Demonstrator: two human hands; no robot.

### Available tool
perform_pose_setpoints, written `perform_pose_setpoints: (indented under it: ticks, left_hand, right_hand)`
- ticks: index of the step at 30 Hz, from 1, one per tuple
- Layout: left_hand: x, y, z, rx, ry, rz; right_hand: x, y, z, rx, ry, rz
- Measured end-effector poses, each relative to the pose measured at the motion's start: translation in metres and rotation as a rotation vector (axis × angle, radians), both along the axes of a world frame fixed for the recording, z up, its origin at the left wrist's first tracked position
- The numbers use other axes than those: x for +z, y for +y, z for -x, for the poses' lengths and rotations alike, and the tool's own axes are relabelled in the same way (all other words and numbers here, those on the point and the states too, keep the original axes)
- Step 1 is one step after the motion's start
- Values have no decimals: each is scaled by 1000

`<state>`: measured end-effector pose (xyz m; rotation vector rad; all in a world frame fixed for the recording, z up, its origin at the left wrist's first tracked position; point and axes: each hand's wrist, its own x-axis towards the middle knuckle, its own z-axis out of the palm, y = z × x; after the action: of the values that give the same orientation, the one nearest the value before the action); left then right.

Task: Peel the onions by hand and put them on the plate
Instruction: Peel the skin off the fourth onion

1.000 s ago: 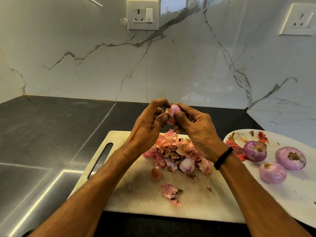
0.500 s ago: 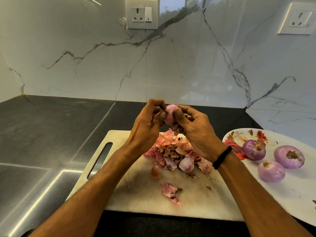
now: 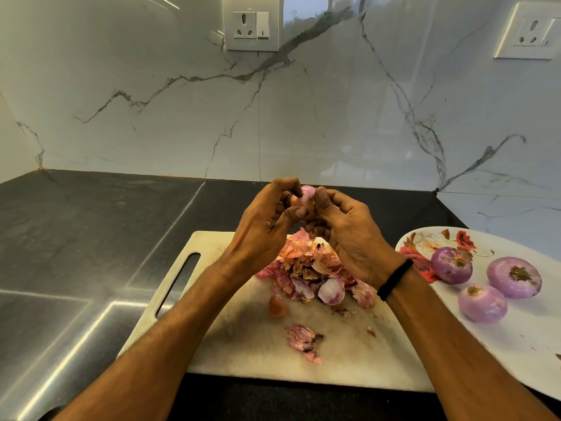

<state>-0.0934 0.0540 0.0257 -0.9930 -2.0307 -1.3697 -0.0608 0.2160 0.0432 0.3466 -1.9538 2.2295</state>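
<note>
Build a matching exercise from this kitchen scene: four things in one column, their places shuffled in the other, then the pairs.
Things
1. small onion
2. pile of onion skins
3. three peeled onions
4. black band

Places
a. around the wrist of the right hand
b. on the flowered plate
c. on the white cutting board
d. held up, gripped by the left hand and the right hand

Pairs: 1-d, 2-c, 3-b, 4-a
</note>
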Motion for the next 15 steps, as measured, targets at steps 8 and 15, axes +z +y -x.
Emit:
perform_pose_setpoints:
  ticks: [8,15]
  left_hand:
    - [1,-2,-1,-11,6,-28]
    - [0,-3,1,13,22,30]
  right_hand:
    - [4,-3,-3,18,-25,76]
    - [4,-3,-4,12,-32,81]
